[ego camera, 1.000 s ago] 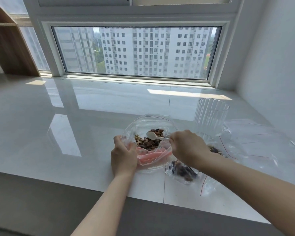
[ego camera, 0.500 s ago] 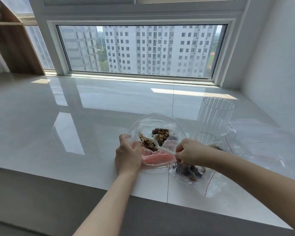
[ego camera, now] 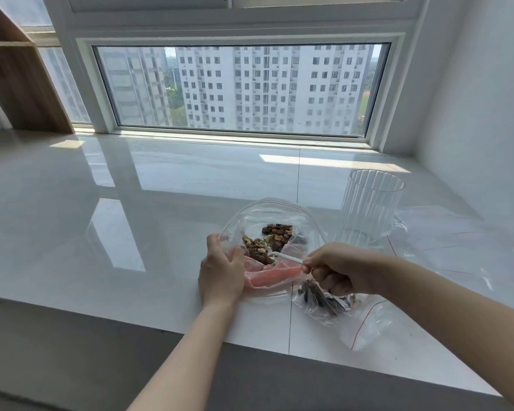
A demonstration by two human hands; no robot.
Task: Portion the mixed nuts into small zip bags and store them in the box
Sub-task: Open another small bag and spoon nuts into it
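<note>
A large clear bag point(ego camera: 272, 212) with a pink zip strip lies open on the white counter point(ego camera: 131, 221), holding mixed nuts point(ego camera: 267, 241). My left hand point(ego camera: 220, 271) grips the bag's left rim and keeps its mouth open. My right hand point(ego camera: 336, 269) pinches the handle of a small white spoon point(ego camera: 285, 256), whose bowl is down among the nuts. Under my right hand lies a small zip bag point(ego camera: 327, 304) with dark nuts in it. A clear ribbed container point(ego camera: 368, 209) stands upright to the right of the big bag.
Several empty clear zip bags with red lines point(ego camera: 457, 247) lie at the right, near the white wall. The counter's front edge point(ego camera: 190, 330) runs close to my arms. A wooden shelf point(ego camera: 18, 72) stands at the far left by the window.
The spoon went from above the nuts down into them, and my right hand dropped lower and nearer the small bag. My left hand kept its hold on the bag rim.
</note>
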